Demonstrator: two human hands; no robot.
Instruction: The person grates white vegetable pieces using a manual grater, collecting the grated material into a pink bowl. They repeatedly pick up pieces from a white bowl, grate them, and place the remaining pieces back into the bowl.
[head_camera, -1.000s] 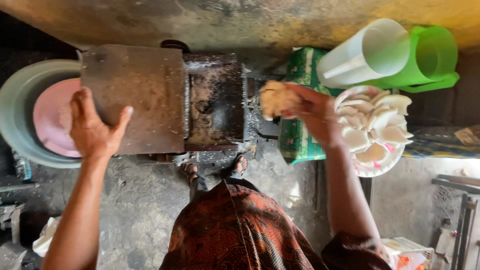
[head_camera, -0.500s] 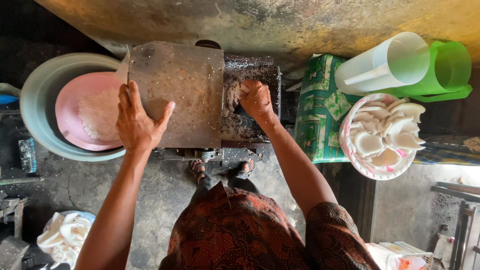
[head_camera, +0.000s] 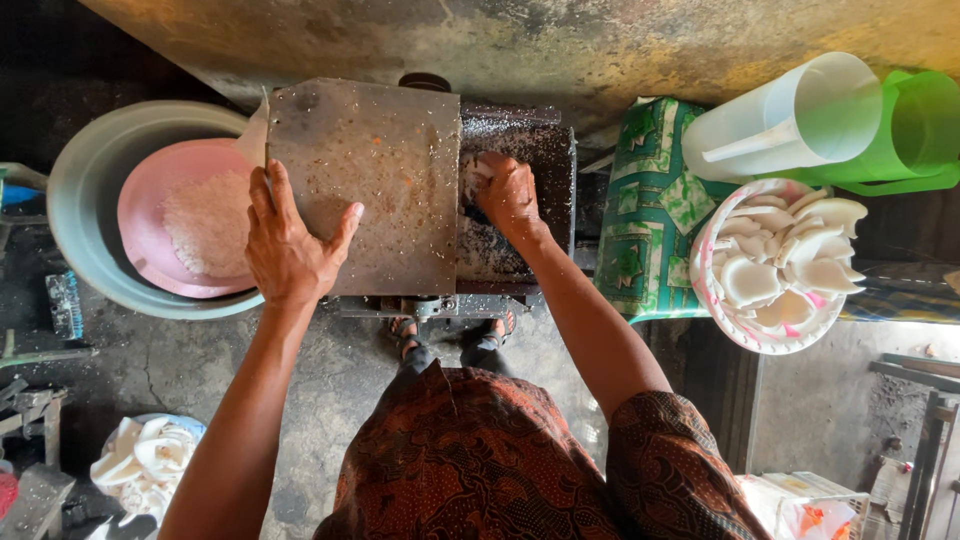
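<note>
A metal grating machine (head_camera: 520, 260) stands before me, its flat cover (head_camera: 380, 170) flecked with white shreds. My left hand (head_camera: 290, 245) lies flat on that cover near its left edge, fingers spread. My right hand (head_camera: 508, 195) is closed around a white coconut piece (head_camera: 473, 178) and presses it down into the dark open trough of the machine. Left of the machine, a pink bowl (head_camera: 140, 235) with a heap of grated white shreds (head_camera: 208, 225) sits inside a grey basin (head_camera: 85, 170).
A round basket (head_camera: 712, 300) full of white coconut pieces stands at the right on a green patterned cloth (head_camera: 645, 220). Behind it lie a white jug (head_camera: 780, 120) and a green jug (head_camera: 915, 125). A bowl of shells (head_camera: 145, 455) sits on the floor at lower left.
My right hand brought a coconut piece from the basket side to the machine's trough and now pushes it down there. My left hand stayed on the cover.
</note>
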